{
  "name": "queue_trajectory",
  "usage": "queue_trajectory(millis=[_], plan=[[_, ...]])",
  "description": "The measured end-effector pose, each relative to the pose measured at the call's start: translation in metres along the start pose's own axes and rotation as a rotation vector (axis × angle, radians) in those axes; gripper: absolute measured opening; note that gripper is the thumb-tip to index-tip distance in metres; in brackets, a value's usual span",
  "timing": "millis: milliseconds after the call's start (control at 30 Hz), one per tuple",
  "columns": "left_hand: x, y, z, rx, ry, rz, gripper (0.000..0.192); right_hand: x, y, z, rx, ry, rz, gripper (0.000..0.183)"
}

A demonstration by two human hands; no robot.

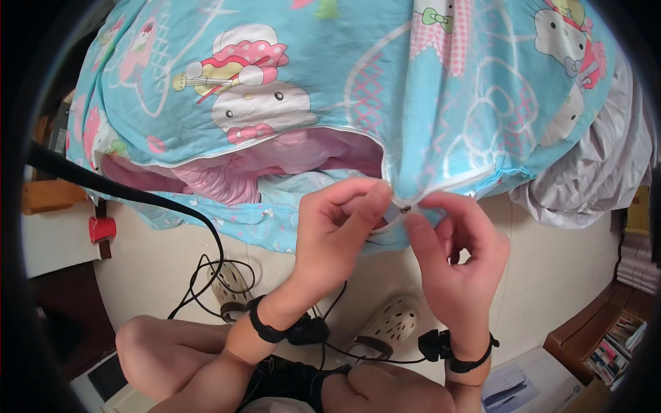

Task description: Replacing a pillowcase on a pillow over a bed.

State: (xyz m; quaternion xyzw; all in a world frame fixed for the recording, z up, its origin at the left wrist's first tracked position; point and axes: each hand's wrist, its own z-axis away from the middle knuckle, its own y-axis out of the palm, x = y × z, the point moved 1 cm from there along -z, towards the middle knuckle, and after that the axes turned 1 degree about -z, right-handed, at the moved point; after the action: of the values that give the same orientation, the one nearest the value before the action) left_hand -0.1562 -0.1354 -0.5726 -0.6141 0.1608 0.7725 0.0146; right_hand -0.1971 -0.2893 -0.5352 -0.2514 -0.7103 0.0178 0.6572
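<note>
A light-blue duvet cover [330, 67] with cartoon cats spreads before me. Its white-edged zipper opening gapes on the left, showing a pink quilted filling [310, 149]. My left hand [343, 222] pinches the zipper edge between thumb and index finger, just left of a small metal zipper slider [405, 209]. On the slider's other side, my right hand [457, 242] has its thumb and index finger at the zipper tape [459, 178]; whether they grip the slider's pull is too small to tell. Right of the slider the zipper edges lie together.
Grey fabric [594, 149] hangs at the right. Black cables [196, 289] loop over the floor and run to my wrist straps. Clogs [390, 320] are on my feet. A wooden box of books [614, 351] and a white carton [537, 382] stand lower right; a red object [102, 229] is left.
</note>
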Motion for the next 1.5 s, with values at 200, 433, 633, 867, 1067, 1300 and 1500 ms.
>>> queue_trajectory(millis=[200, 433, 633, 867, 1067, 1300, 1500], plan=[[-0.005, 0.008, 0.009, -0.129, 0.274, -0.093, 0.026, 0.007, -0.007, -0.018, 0.331, 0.374, -0.332, 0.018], [0.004, 0.007, 0.011, -0.231, 0.750, -0.250, 0.021, 0.017, -0.002, -0.019, 0.470, 0.609, -0.584, 0.009], [-0.006, 0.002, 0.002, -0.209, 0.945, -0.338, 0.020, 0.004, 0.003, -0.009, 0.290, 0.185, -0.323, 0.015], [-0.007, -0.006, 0.010, -0.335, 0.959, -0.599, 0.020, 0.000, 0.011, -0.006, 0.039, 0.022, -0.313, 0.014], [-0.003, -0.013, 0.011, -0.368, 0.892, -0.613, 0.022, -0.015, -0.009, -0.011, -0.139, 0.065, -0.212, 0.017], [-0.001, -0.004, 0.018, -0.413, 0.880, -0.490, 0.023, -0.010, -0.040, 0.000, -0.284, 0.029, -0.076, 0.016], [-0.003, -0.008, 0.019, -0.458, 0.796, -0.495, 0.018, -0.014, -0.052, -0.005, -0.277, 0.005, -0.083, 0.017]])
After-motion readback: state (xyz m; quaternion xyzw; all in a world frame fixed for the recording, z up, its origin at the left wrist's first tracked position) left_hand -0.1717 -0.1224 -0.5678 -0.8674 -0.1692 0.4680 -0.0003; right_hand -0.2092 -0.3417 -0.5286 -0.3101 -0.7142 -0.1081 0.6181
